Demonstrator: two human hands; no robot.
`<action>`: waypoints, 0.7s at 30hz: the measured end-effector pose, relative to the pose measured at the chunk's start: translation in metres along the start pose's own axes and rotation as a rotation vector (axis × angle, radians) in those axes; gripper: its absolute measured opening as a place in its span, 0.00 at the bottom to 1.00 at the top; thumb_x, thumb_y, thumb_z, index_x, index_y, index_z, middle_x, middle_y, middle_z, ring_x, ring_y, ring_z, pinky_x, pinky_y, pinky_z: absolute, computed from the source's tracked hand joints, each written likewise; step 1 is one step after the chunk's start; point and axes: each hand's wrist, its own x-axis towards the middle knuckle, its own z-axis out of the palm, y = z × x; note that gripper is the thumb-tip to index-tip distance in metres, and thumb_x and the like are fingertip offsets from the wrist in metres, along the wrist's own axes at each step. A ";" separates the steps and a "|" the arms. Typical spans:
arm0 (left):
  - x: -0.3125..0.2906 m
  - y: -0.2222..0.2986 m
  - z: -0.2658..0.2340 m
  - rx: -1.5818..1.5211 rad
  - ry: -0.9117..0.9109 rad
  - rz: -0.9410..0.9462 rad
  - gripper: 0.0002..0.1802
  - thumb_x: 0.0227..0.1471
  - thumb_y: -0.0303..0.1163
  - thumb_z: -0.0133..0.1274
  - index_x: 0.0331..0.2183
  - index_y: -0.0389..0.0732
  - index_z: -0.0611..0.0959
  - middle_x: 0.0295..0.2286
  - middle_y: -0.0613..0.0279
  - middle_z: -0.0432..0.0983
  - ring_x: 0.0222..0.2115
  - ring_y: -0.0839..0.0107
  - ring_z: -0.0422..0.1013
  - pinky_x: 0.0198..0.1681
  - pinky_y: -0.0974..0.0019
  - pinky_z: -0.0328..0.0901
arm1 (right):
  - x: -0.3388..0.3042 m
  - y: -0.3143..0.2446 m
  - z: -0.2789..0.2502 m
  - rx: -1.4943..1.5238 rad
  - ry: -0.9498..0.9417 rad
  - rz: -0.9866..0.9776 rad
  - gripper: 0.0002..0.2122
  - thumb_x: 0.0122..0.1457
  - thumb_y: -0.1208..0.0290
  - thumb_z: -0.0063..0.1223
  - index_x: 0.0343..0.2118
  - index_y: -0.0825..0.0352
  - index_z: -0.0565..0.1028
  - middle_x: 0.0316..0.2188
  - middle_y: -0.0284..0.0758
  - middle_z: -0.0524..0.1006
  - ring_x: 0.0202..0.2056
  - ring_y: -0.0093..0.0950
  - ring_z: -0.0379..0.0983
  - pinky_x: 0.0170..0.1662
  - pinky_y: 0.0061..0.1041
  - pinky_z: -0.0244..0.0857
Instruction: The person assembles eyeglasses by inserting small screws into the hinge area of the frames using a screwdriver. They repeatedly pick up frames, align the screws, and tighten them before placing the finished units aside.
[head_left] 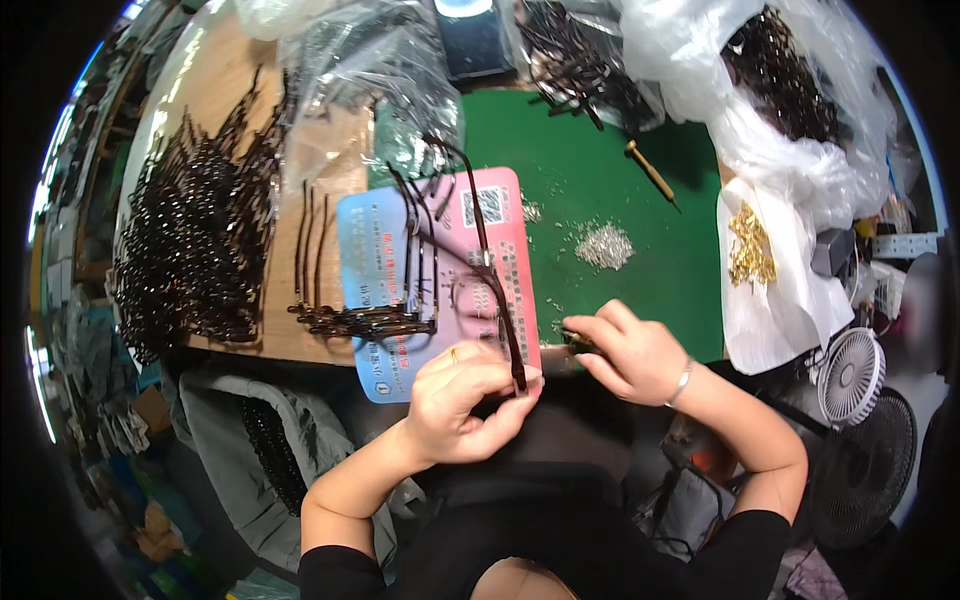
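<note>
My left hand is closed in a pinch at the table's front edge. Between its thumb and fingertips is the near end of a dark brown eyeglass frame, whose long thin arm reaches away over the printed card. To the right, my right hand is bent over the edge of the green mat, fingers drawn together. Something small and dark shows at its fingertips, too little of it to name. Beyond that hand lies a pile of tiny silvery screw-like parts. More dark eyeglass frames rest in a row left of my left hand.
A blue-and-pink printed card lies partly over the green mat. A brass-coloured screwdriver is at the far right. Gold-coloured parts sit on white paper. Dark frames are heaped at left; plastic bags crowd the back.
</note>
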 end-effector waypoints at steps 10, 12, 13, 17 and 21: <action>-0.034 0.084 -0.137 -0.266 0.161 -0.934 0.06 0.41 0.19 0.54 0.27 0.33 0.75 0.21 0.64 0.73 0.21 0.81 0.69 0.26 0.76 0.67 | -0.005 0.004 0.003 0.124 0.034 0.151 0.12 0.51 0.69 0.51 0.40 0.65 0.71 0.26 0.37 0.70 0.24 0.35 0.70 0.27 0.29 0.66; -0.019 0.064 -0.125 0.006 0.212 -0.817 0.05 0.44 0.20 0.53 0.28 0.33 0.75 0.22 0.67 0.73 0.18 0.85 0.65 0.22 0.80 0.61 | -0.003 0.004 0.002 0.114 0.024 0.130 0.12 0.51 0.69 0.51 0.39 0.65 0.71 0.26 0.37 0.70 0.24 0.35 0.70 0.27 0.29 0.66; -0.011 0.054 -0.113 0.192 0.149 -0.717 0.05 0.44 0.22 0.53 0.28 0.34 0.76 0.20 0.66 0.73 0.15 0.85 0.63 0.18 0.79 0.57 | -0.002 0.003 0.003 0.108 0.009 0.118 0.12 0.51 0.69 0.51 0.39 0.65 0.71 0.26 0.38 0.70 0.24 0.35 0.70 0.27 0.29 0.66; -0.007 -0.004 -0.046 1.150 -0.193 -0.176 0.14 0.38 0.35 0.57 0.28 0.38 0.76 0.41 0.53 0.68 0.46 0.53 0.60 0.51 0.42 0.50 | -0.001 0.004 0.005 0.090 0.061 0.079 0.12 0.51 0.69 0.51 0.38 0.65 0.71 0.26 0.38 0.70 0.24 0.35 0.70 0.27 0.29 0.66; -0.005 -0.022 -0.052 1.200 -0.150 -0.247 0.34 0.38 0.53 0.57 0.42 0.38 0.72 0.43 0.52 0.65 0.48 0.51 0.58 0.52 0.36 0.46 | -0.012 0.007 0.001 0.117 0.041 0.164 0.11 0.51 0.69 0.51 0.37 0.65 0.71 0.25 0.38 0.71 0.25 0.35 0.70 0.27 0.29 0.66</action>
